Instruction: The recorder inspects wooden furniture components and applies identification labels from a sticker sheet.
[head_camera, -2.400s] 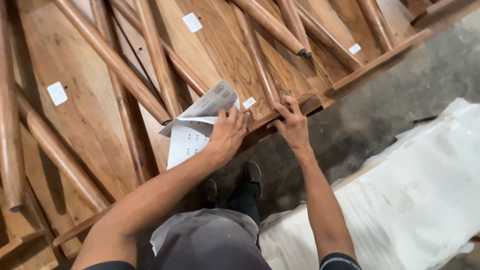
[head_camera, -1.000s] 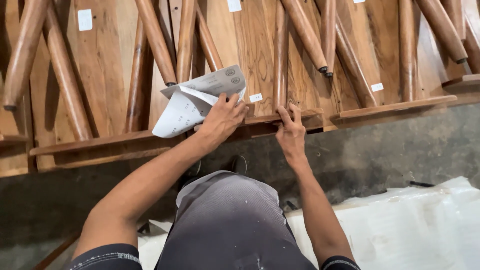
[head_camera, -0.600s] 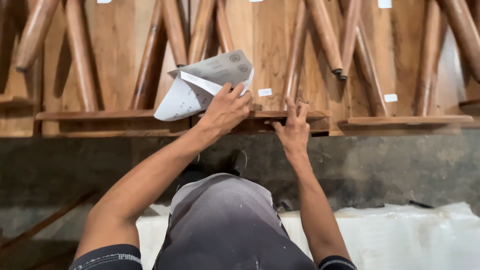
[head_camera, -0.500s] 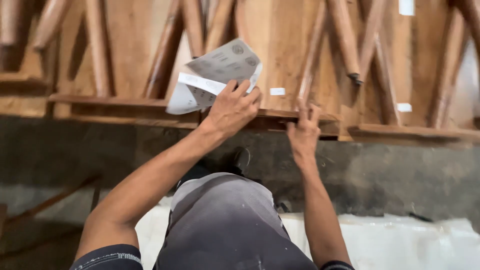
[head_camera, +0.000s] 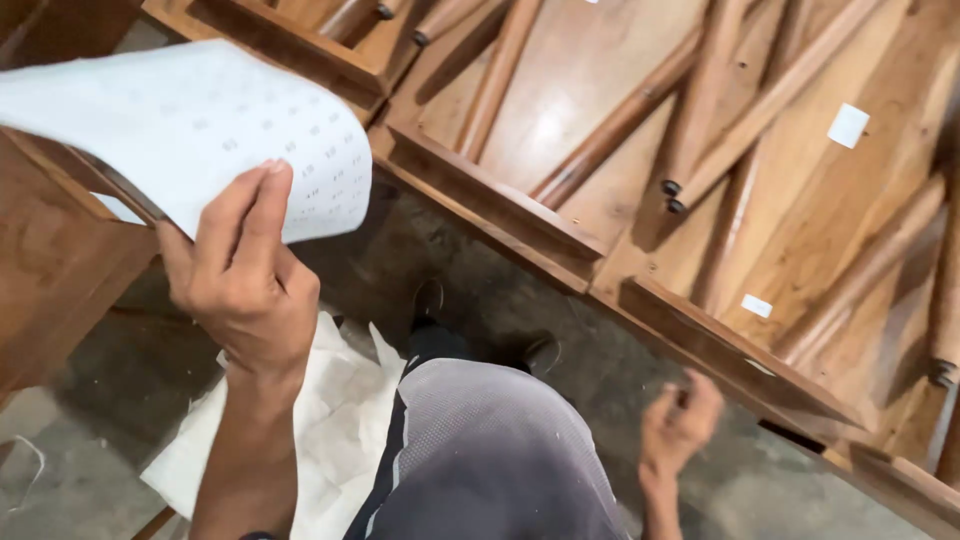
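1. Grey concrete floor (head_camera: 90, 420) runs under upturned wooden tables (head_camera: 760, 190), their round legs (head_camera: 620, 125) slanting across the flat undersides.
2. Two small white stickers show on the wood: a square one (head_camera: 848, 125) at upper right, and a smaller one (head_camera: 757, 305) lower down near a rail.
3. At upper left the left hand (head_camera: 245, 285) holds a white sheet (head_camera: 200, 125) printed with rows of tiny grey marks, too small to make out; the fingers (head_camera: 262, 205) are pressed on its lower edge, clamped on it, and the sheet curls out of view at the left.
4. Crumpled white wrapping (head_camera: 330, 420) lies on the floor by the person's feet, partly hidden by the arm.
5. The right hand (head_camera: 680, 420), at lower right just below a table rail (head_camera: 740, 350), is blurred; its fingers look loosely curled and hold nothing.
6. One dark shoe (head_camera: 540, 352) shows beyond the grey trousers (head_camera: 490, 450).
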